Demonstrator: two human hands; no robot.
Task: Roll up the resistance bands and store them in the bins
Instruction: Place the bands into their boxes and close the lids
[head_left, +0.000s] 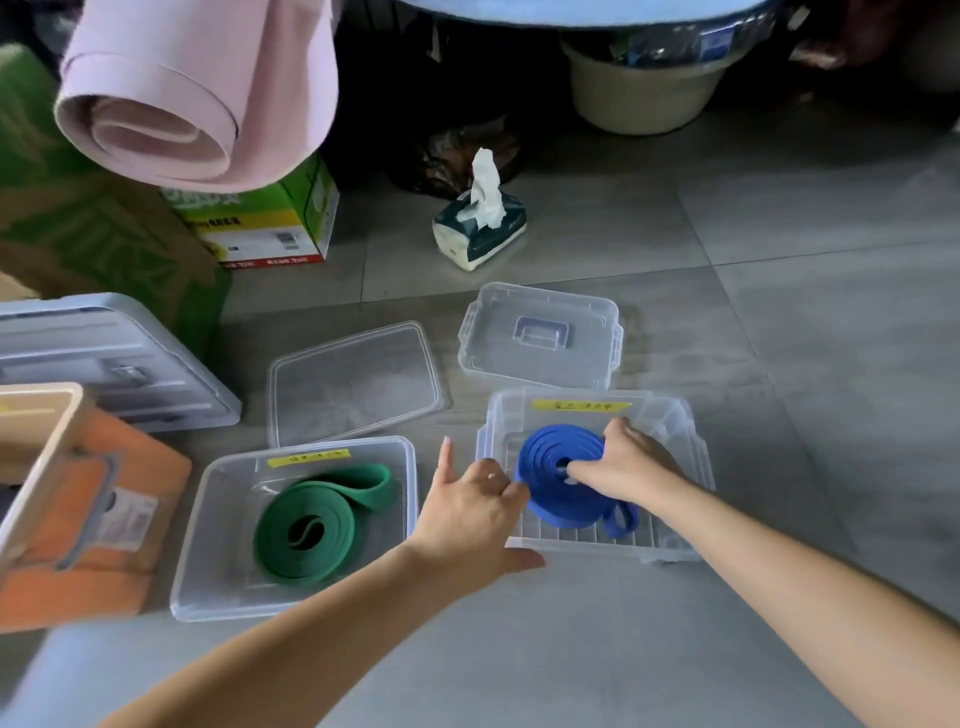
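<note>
Blue band roll (545, 452) in right bin (688, 457), in right hand (628, 462) grip; left hand (467, 514) grip unclear; green band (332, 501) in left bin (208, 545)

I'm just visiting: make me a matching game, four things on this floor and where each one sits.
1 green band
2 blue band
3 tissue pack
4 handled lid

a in the right bin, under the right hand
b just behind the right bin
c in the left bin
d farthest back of the four

Pairs: 1-c, 2-a, 3-d, 4-b

Left bin (200, 545) beside right bin (693, 457), lids (353, 384) behind.
</note>
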